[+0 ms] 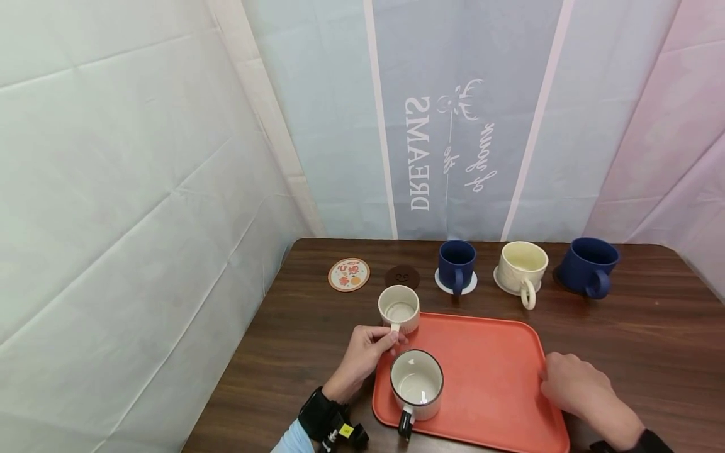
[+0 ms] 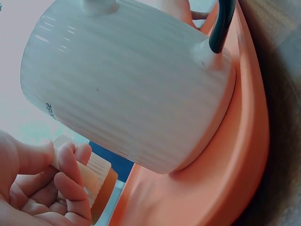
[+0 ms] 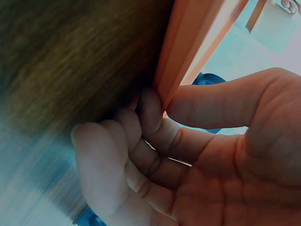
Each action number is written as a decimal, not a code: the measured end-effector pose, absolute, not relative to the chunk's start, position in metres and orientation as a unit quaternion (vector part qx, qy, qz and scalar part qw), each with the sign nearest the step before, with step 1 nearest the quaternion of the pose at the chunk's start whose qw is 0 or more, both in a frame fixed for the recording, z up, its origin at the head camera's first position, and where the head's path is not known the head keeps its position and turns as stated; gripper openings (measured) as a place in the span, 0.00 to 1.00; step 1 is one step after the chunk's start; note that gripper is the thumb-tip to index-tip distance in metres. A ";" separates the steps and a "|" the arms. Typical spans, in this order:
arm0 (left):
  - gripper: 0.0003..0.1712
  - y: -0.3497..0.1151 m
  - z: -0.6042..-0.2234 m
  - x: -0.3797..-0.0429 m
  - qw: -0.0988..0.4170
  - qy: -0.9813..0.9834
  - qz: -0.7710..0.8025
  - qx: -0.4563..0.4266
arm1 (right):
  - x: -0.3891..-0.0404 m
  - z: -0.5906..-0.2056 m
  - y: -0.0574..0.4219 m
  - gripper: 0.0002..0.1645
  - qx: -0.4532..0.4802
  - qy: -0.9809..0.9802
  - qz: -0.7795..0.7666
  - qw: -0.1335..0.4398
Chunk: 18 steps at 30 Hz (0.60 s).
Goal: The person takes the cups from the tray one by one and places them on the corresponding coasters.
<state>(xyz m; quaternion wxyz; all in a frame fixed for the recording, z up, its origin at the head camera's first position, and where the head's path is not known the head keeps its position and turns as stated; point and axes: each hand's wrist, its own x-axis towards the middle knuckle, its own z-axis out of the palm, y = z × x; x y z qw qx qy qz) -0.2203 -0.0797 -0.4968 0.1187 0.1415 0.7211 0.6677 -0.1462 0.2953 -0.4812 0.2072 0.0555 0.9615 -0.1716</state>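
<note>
My left hand (image 1: 362, 355) pinches the handle of a small cream ribbed mug (image 1: 399, 306), which overlaps the tray's far left corner in the head view. In the left wrist view, thumb and fingers close round that handle. A larger white mug (image 1: 416, 380) with a dark rim and black handle stands upright on the left part of the red tray (image 1: 481, 371), its handle toward me. My right hand (image 1: 578, 384) grips the tray's right edge. In the right wrist view, the thumb lies over the rim (image 3: 181, 52) and the fingers curl beneath it.
Along the table's far side stand a blue mug (image 1: 457, 261) on a white coaster, a pale yellow mug (image 1: 523, 261) on a coaster and a wider blue mug (image 1: 591, 261). An orange-rimmed printed coaster (image 1: 348, 275) and a brown coaster (image 1: 403, 277) lie at the back left.
</note>
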 end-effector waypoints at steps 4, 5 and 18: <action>0.11 -0.077 -0.497 -0.224 0.111 0.729 0.660 0.145 | -0.146 -0.482 0.295 0.10 0.058 0.963 -0.168 0.203; 0.11 -0.076 -0.497 -0.225 0.110 0.730 0.659 0.146 | -0.146 -0.482 0.295 0.10 0.059 0.963 -0.167 0.202; 0.12 -0.066 -0.492 -0.240 0.081 0.724 0.669 0.150 | -0.147 -0.482 0.294 0.10 0.063 0.963 -0.164 0.205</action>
